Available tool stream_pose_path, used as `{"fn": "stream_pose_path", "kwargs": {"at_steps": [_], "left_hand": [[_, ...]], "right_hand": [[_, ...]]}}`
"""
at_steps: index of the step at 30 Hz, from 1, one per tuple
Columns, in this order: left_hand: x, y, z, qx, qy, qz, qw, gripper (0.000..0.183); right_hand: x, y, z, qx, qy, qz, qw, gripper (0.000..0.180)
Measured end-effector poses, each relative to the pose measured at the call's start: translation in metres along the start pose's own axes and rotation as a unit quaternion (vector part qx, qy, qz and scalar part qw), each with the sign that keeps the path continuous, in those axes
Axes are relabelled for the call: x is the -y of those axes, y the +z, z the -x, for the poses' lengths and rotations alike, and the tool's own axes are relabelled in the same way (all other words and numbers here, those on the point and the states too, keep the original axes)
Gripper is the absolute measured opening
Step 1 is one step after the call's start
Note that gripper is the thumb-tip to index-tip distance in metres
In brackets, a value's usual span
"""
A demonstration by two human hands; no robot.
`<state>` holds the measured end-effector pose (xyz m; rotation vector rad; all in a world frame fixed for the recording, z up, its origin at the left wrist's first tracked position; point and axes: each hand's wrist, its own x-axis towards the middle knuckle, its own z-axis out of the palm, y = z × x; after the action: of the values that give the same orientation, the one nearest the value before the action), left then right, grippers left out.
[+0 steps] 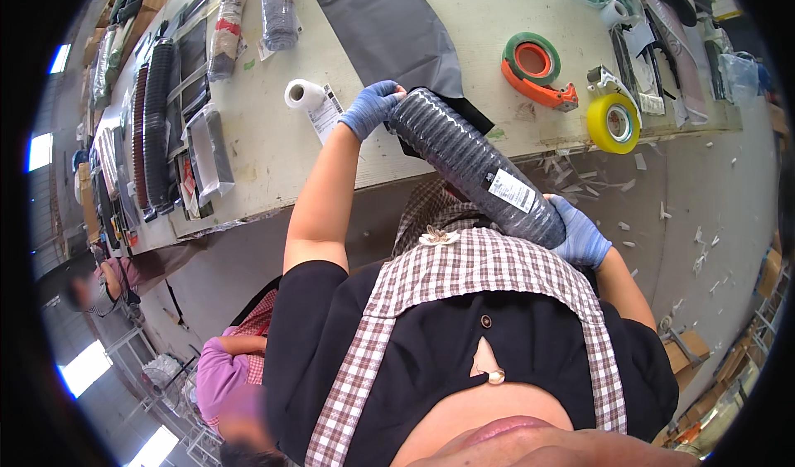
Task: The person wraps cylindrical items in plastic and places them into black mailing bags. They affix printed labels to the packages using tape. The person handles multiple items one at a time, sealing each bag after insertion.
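Observation:
A dark grey ribbed mat roll [463, 156] in clear plastic wrap slants across the table's near edge, its lower end close to my apron. A white printed label [512, 190] is stuck on it. My right hand [581, 231], in a blue knit glove, grips that lower end. My left hand [371, 108], gloved alike, has its fingers curled at the mouth of a grey plastic mailing bag [397, 26], beside the roll's upper end. The bag lies flat on the table, its black inside showing around that end. How far the roll reaches into the bag is hard to see.
On the table [267, 131] are a white film roll [304, 94], a printed sheet [324, 119], an orange tape dispenser [540, 88] and yellow tape [613, 123]. Wrapped rolls [155, 125] line the left. A co-worker [230, 367] is at lower left. Scraps litter the floor [671, 218].

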<state>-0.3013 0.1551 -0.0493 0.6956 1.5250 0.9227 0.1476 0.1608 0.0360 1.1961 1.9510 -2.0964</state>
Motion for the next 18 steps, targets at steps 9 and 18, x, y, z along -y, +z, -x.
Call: {"fn": "stream_pose_path", "kwargs": {"at_steps": [9, 18], "left_hand": [[-0.014, 0.095, 0.047, -0.431, 0.389, -0.352, 0.734, 0.056], [0.025, 0.057, -0.014, -0.389, 0.184, -0.266, 0.862, 0.023]], "right_hand": [[0.001, 0.005, -0.015, -0.019, -0.003, -0.064, 0.998, 0.099], [0.1, 0.046, -0.182, -0.159, -0.005, 0.159, 0.974, 0.127]]}}
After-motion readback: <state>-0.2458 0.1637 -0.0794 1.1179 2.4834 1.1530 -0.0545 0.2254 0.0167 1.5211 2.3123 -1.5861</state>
